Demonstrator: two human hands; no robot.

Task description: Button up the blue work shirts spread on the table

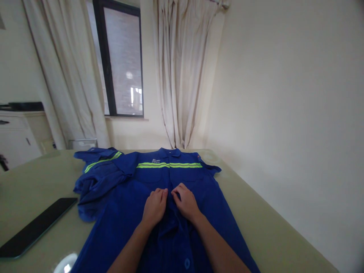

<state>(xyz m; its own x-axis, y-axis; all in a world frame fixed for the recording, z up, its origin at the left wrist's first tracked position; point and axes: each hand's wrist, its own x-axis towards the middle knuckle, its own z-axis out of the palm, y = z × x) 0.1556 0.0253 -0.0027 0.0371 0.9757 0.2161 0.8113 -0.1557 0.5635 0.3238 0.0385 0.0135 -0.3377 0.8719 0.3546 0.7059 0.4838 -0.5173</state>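
Note:
A blue short-sleeved garment (148,176) with a yellow-green reflective band lies spread on the table, its collar toward the far edge. Over its middle front seam, my left hand (155,206) has its fingers curled on the cloth, thumb against the fingers. Just to the right, my right hand (186,201) pinches at the other side of the same seam, thumb and forefinger making a small loop. The hands are close together but apart. Below them the cloth is wrinkled, and a round mark shows near the bottom.
Another crumpled blue garment (99,180) lies on the left of the pale green table (273,231). A dark flat tray-like object (40,225) is at the left, with a white round item (66,263) near the bottom. A wall borders the right.

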